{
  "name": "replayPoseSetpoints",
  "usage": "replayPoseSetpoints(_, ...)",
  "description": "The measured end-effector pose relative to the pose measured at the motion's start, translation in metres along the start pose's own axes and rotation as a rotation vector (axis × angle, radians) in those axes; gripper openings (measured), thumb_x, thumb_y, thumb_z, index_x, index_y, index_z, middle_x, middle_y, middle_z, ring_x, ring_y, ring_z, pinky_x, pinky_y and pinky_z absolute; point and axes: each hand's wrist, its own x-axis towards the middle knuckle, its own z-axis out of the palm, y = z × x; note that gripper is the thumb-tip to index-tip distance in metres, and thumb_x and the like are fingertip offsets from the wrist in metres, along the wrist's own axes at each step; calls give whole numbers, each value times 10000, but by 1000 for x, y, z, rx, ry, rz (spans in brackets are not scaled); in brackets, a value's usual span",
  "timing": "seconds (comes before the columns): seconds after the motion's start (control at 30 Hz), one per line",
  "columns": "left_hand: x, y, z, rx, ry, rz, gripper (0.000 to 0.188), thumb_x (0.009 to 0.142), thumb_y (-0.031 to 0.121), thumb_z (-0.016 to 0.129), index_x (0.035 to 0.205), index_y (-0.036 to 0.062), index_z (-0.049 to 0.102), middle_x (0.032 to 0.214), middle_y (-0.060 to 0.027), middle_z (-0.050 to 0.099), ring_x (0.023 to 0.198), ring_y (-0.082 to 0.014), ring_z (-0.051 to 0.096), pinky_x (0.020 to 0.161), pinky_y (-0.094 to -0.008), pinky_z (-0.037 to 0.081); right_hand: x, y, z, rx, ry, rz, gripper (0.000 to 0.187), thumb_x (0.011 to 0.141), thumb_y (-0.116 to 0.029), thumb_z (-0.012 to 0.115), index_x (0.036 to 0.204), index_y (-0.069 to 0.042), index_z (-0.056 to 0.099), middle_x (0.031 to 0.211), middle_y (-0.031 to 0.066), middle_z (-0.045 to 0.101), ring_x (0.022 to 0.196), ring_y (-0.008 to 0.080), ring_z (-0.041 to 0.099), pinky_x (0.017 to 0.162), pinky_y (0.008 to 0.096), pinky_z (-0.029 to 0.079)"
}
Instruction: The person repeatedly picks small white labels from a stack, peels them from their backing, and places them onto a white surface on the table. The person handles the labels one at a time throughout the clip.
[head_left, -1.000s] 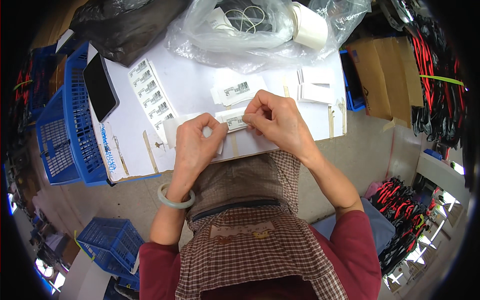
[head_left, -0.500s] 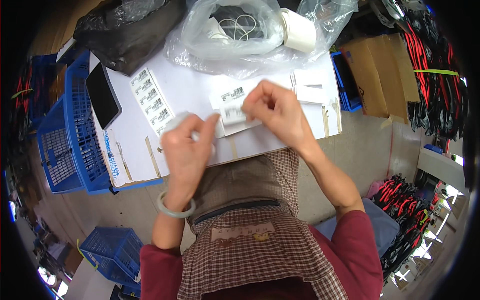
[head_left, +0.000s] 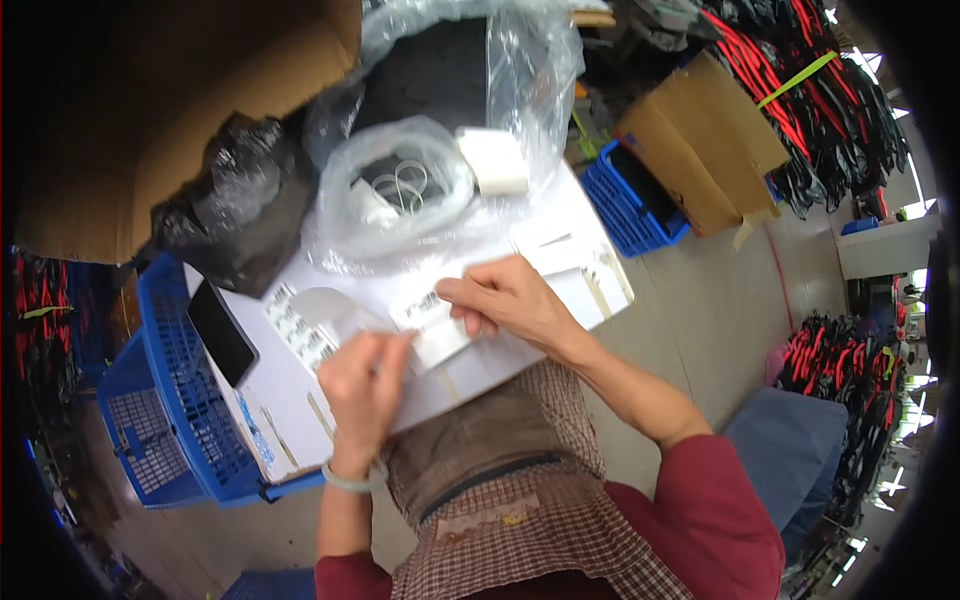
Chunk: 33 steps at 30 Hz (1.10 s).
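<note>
My left hand [head_left: 362,390] is closed over the table's near part, fingers curled and blurred; whatever it grips is hidden. A translucent, rounded piece of plastic [head_left: 333,305] shows just beyond its fingertips. Thumb and forefinger of my right hand [head_left: 510,308] are pinched together beside a white barcode label [head_left: 418,308]; anything between them is too small to make out. Below that label lies a small white card or packet [head_left: 440,345], between my two hands. Left of it rests a strip of barcode labels [head_left: 290,322], partly covered by the translucent plastic.
A dark phone [head_left: 222,332] lies at the left edge of the white table [head_left: 565,287]. Behind are a black plastic bag [head_left: 235,200], a clear bag [head_left: 345,225] with white cord, and a white roll [head_left: 495,162]. Blue baskets [head_left: 185,385] and a carton [head_left: 700,145] flank the table.
The view has shifted, so the table sits lower and tilted, with more behind it showing. My right hand's fingers have drawn slightly back from the card. The translucent plastic now stands out more beyond my left hand.
</note>
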Motion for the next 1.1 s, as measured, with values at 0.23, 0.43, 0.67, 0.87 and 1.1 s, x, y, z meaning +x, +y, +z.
replayPoseSetpoints(0.23,18,45,7,-154,-229,312,398,770,79,790,1132,-13,651,1039,-180,684,791,-287,693,658,-324,572,20,-42,-27,846,2,-561,216,859,39,665,1069,-11,653,965,63,695,863,113,657,799,266,537)
replayPoseSetpoints(0.43,-22,20,-12,-112,39,-35,329,822,-2,713,1145,-11,650,992,-124,659,787,-169,638,597,-236,488,59,-9,-82,-380,804,-294,337,768,-123,749,1060,24,667,811,112,671,698,220,636,710,345,503)
replayPoseSetpoints(0.67,-77,-75,-40,160,401,-584,364,810,39,711,1150,-45,609,860,-41,573,697,-97,485,621,-253,442,53,-21,-13,-626,862,-791,258,767,-28,726,1009,6,643,1028,161,623,913,345,597,850,423,462)
replayPoseSetpoints(0.87,-89,-87,-23,-52,461,-583,334,840,8,680,1159,-51,599,915,-72,627,707,-74,518,603,-215,441,55,20,136,-970,-46,-1090,361,792,-132,670,1144,-53,666,1266,105,620,1331,304,469,1145,583,263)
replayPoseSetpoints(1.1,-113,-68,-57,-707,583,-929,145,926,64,642,1028,-40,632,767,-89,677,540,-79,570,459,-167,420,57,34,159,-999,-79,-1205,168,770,-92,603,891,-9,685,917,105,652,1119,282,589,1149,634,238)
